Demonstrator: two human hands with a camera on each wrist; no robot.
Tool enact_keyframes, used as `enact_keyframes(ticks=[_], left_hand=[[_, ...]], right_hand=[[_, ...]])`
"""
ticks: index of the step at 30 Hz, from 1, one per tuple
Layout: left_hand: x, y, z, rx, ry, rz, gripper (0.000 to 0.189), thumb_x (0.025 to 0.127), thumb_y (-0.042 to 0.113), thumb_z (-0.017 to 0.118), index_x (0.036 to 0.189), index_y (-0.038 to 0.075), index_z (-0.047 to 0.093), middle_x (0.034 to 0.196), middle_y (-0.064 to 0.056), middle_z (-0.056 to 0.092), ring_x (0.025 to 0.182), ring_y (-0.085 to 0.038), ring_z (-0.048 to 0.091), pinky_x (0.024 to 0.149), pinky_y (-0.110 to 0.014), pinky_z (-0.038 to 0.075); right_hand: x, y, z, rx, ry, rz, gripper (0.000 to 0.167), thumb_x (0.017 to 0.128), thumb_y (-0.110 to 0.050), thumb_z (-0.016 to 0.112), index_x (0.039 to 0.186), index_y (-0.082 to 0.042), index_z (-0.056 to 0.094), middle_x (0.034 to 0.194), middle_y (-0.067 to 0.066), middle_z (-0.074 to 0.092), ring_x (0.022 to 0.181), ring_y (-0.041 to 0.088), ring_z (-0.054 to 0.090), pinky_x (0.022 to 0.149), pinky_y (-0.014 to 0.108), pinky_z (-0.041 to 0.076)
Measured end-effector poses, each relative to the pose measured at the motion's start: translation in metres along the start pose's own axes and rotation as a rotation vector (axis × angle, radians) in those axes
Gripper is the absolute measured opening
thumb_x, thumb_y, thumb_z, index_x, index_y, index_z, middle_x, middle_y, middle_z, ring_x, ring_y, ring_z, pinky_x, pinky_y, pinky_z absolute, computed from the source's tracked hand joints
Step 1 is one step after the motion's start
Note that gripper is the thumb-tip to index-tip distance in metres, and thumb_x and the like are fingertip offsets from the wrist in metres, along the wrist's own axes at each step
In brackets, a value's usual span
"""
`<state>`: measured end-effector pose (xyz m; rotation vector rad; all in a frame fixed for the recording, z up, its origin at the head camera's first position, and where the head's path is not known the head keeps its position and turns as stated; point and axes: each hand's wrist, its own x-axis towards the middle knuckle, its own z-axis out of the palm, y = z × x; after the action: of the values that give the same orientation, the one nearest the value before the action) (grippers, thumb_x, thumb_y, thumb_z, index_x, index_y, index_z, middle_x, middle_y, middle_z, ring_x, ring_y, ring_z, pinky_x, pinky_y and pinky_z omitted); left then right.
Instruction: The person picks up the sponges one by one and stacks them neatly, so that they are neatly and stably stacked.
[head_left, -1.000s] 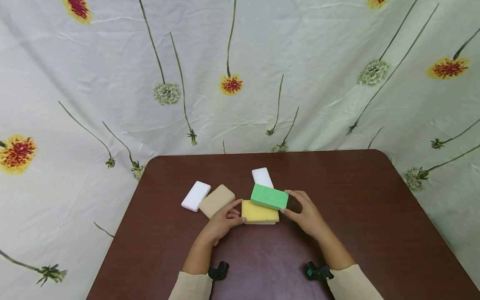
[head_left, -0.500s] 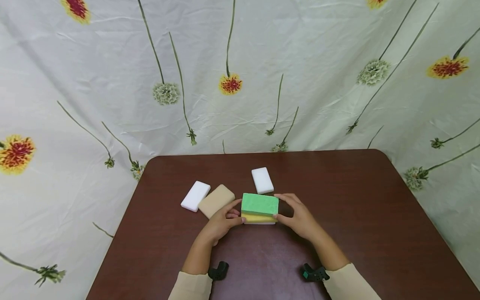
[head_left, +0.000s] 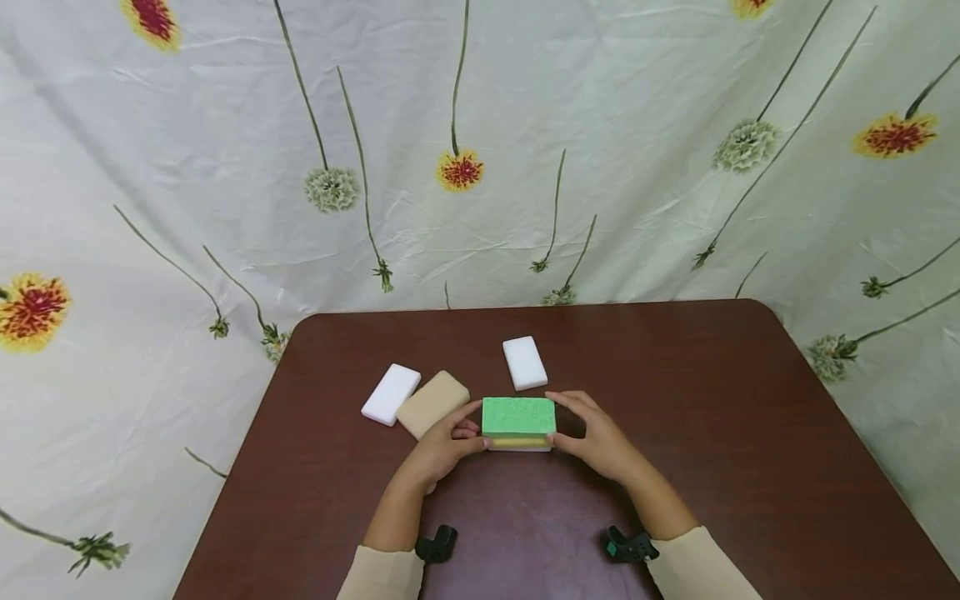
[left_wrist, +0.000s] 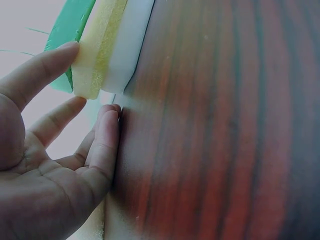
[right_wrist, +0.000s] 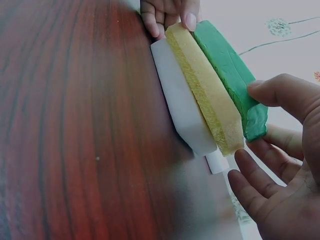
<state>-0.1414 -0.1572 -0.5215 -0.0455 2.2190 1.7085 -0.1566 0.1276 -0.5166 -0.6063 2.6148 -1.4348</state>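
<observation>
A layered stack stands in the middle of the table: a white block (right_wrist: 180, 100) at the bottom, a yellow sponge (right_wrist: 207, 92) over it and a green sponge (head_left: 517, 414) on top. My right hand (head_left: 603, 437) pinches the green sponge at its right end, thumb in front and index finger behind. At the opposite end, my left hand (head_left: 442, 446) holds the yellow sponge between thumb and index finger. In the left wrist view the thumb tip lies against the yellow sponge, right by the green sponge's edge. From the head view, the green sponge hides most of the two lower layers.
Left of the stack lie a beige block (head_left: 433, 404) and a white block (head_left: 391, 394), overlapping at their edges. Another white block (head_left: 525, 363) lies just behind the stack. The dark red-brown table (head_left: 697, 375) meets a flowered cloth (head_left: 637, 125) at its far edge.
My right hand has brought the green sponge left and down, turning it from a slant to line up over the yellow sponge. My left hand has stayed in place.
</observation>
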Motion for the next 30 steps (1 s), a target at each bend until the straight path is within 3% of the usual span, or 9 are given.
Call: enact_keyframes(ticks=[14,21,30], left_hand=[[0.0006,-0.0016,-0.0001,-0.009,0.002,0.008,0.071,0.086,0.018,0.080,0.150,0.021,0.050,0.117,-0.012,0.059,0.106,-0.019,0.056,0.086,-0.028,0.047],[-0.0001,-0.0005,-0.0005,-0.033,-0.010,0.013,0.078,0.082,0.014,0.082,0.152,0.019,0.047,0.119,-0.013,0.057,0.109,-0.024,0.054,0.089,-0.029,0.045],[0.0000,-0.0003,0.0015,-0.017,0.006,0.016,0.077,0.083,0.015,0.081,0.152,0.019,0.047,0.118,-0.013,0.058,0.107,-0.022,0.055,0.087,-0.028,0.046]], right_hand=[[-0.0001,0.0002,0.0019,0.016,-0.015,0.012,0.067,0.090,-0.020,0.077,0.151,-0.014,0.049,0.144,0.006,0.051,0.135,0.034,0.049,0.108,0.060,0.041],[0.0003,0.0044,0.0064,0.107,-0.015,-0.028,0.075,0.090,-0.012,0.077,0.154,-0.006,0.040,0.146,0.016,0.047,0.129,0.035,0.053,0.105,0.053,0.047],[-0.0007,0.0043,0.0102,0.184,-0.059,0.069,0.072,0.094,-0.020,0.073,0.156,-0.015,0.038,0.156,0.014,0.038,0.141,0.036,0.045,0.112,0.052,0.043]])
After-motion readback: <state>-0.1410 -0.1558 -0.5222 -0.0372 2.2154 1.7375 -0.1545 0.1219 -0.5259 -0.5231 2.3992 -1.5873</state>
